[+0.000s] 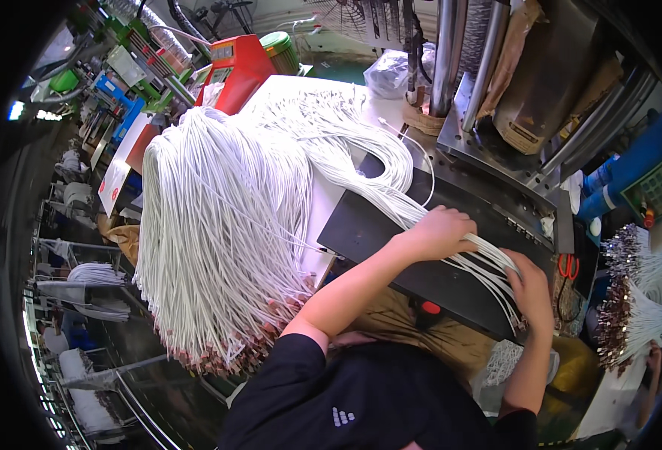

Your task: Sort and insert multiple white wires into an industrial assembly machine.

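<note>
A big bundle of white cables (218,225) drapes over the edge of a white table (331,202), its coppery ends hanging down at lower left. A thinner strand of these white cables (391,199) runs across a black work plate (361,232) toward the machine. My left hand (439,232) presses down on this strand, fingers curled over it. My right hand (532,289) holds the strand's fanned-out ends (496,266) at the plate's right edge.
A metal machine (496,97) with upright columns stands behind the plate. Red-handled scissors (568,266) lie to the right. Another bunch of white cables with metal ends (638,300) hangs at far right. A red box (237,67) and a green-lidded tub (280,46) sit at the back.
</note>
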A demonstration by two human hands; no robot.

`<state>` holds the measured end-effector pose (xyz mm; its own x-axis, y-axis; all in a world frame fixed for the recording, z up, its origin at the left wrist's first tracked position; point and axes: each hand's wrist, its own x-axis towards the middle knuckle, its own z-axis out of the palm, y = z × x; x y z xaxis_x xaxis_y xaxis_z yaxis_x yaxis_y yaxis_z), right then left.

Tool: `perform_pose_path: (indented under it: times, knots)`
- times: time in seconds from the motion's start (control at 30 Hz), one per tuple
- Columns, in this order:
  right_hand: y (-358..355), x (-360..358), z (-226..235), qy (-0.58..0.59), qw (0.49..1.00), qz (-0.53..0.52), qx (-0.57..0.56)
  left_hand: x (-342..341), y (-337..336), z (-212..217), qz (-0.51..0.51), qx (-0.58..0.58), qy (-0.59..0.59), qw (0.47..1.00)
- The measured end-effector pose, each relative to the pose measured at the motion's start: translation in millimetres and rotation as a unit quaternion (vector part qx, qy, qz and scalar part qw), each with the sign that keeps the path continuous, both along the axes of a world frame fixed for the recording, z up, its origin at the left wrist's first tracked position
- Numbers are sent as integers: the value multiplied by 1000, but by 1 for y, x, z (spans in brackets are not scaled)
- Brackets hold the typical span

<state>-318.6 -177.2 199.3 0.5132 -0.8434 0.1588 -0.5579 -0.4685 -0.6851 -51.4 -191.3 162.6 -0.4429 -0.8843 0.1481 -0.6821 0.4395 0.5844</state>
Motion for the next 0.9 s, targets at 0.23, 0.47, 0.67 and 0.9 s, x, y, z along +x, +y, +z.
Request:
perform_pose_path:
  times: [0.23, 0.47, 0.67, 0.9]
  knots:
    - [-11, -15, -10, 90, 996, 17, 22, 53, -25, -4, 113, -63, -161, 978]
    - [-9, -16, -22, 62, 996, -29, 60, 88, -74, -20, 153, -108, -254, 949]
    - [-4, -20, -28, 41, 997, -41, 57, 122, -105, -16, 230, -26, -168, 958]
    - [-8, -30, -40, 46, 997, -35, 58, 149, -116, -30, 310, 58, -120, 941]
